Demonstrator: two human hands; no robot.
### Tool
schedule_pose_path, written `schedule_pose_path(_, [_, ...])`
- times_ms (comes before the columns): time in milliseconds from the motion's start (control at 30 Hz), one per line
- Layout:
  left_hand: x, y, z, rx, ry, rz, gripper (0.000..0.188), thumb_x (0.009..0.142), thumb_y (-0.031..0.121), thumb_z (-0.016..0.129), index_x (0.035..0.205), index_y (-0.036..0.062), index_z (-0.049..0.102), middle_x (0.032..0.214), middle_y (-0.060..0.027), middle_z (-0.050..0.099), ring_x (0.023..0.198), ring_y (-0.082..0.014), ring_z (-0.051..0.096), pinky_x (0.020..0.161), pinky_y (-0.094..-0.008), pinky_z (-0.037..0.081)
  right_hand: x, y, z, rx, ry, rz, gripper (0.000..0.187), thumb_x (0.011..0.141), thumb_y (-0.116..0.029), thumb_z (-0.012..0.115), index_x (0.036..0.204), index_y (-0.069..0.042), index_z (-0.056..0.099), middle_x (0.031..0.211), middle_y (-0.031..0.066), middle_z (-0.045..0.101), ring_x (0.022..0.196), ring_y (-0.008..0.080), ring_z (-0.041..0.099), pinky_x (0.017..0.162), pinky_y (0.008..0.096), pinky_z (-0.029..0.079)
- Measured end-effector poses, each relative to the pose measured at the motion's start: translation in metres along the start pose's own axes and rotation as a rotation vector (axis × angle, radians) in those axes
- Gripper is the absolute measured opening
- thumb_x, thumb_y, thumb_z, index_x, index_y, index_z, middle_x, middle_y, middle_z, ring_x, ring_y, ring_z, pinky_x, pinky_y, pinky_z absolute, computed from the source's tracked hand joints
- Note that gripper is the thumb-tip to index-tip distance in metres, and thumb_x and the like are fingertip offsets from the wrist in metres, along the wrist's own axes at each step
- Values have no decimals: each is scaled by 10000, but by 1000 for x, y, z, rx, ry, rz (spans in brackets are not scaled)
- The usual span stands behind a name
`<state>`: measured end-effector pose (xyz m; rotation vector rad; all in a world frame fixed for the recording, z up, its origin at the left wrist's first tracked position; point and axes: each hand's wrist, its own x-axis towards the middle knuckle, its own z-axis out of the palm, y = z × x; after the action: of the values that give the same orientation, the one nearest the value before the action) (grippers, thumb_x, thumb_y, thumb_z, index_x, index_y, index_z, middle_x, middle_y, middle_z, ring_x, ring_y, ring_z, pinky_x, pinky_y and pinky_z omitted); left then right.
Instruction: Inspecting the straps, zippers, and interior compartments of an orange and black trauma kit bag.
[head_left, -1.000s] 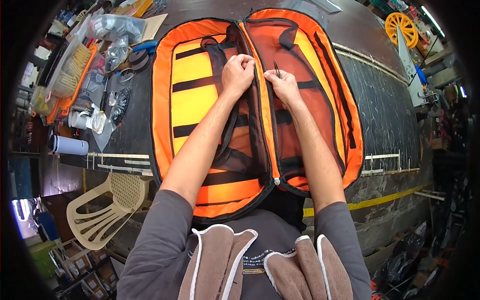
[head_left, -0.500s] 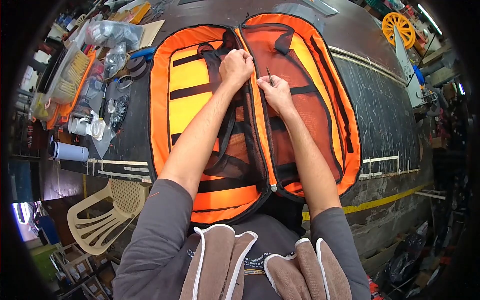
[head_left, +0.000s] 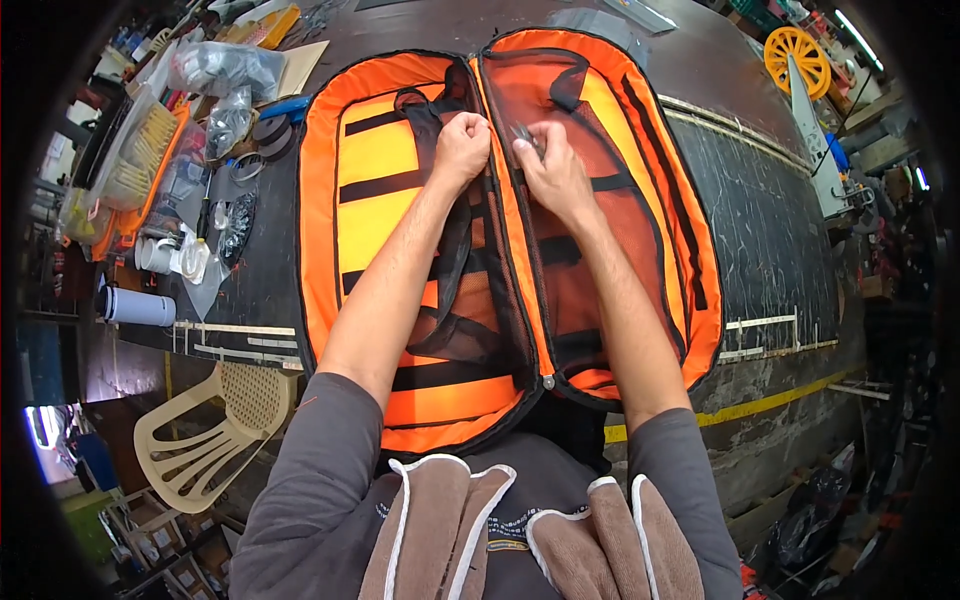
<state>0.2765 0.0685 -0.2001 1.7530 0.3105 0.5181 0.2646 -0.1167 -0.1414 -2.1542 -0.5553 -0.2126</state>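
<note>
Cluttered workshop, dark bench (head_left: pixel 760 230) carried an open orange bag (head_left: pixel 375 200) at its near edge. Left hand (head_left: pixel 462 146) fisted on the centre divider; right hand (head_left: pixel 552 172) fingers pinched a small dark zipper pull (head_left: pixel 527 138).

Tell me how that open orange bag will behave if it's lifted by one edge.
The orange bag would probably sag and fold: its lining wrinkles and the black straps lie slack. It looks light, since both halves lie open with nothing bulky inside. The left hand bunches its fabric easily, so it seems soft.

Open bag (head_left: pixel 370 200) on table (head_left: pixel 760 220), chair (head_left: pixel 215 430) left.
</note>
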Motion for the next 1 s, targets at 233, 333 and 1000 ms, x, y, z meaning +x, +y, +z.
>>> schedule_pose_path(233, [2,1,3,-58,-27,-18,219,978,224,661,954,13,715,759,32,633,697,-61,556,635,-279,485,49,-17,-7,-198,-65,-396,189,900,-185,676,1025,-43,670,964,196,743,935,401,733,794,506,587])
schedule_pose_path(333, [1,-5,3,-75,-12,-23,222,975,226,656,959,13,714,757,23,636,699,-70,561,648,-286,495,60,-22,0,-391,-124,-379,153,908,-160,645,993,-38,678,925,197,743,904,403,739,775,519,593])
schedule_pose_path(1000, [-47,50,-29,403,-131,319,189,911,234,740,985,65,779,853,-90,705,765,-219,719,701,-363,556,26,13,-5,359,-328,400,445,913,-344,760,1127,41,693,918,108,753,767,172,721,672,331,596])
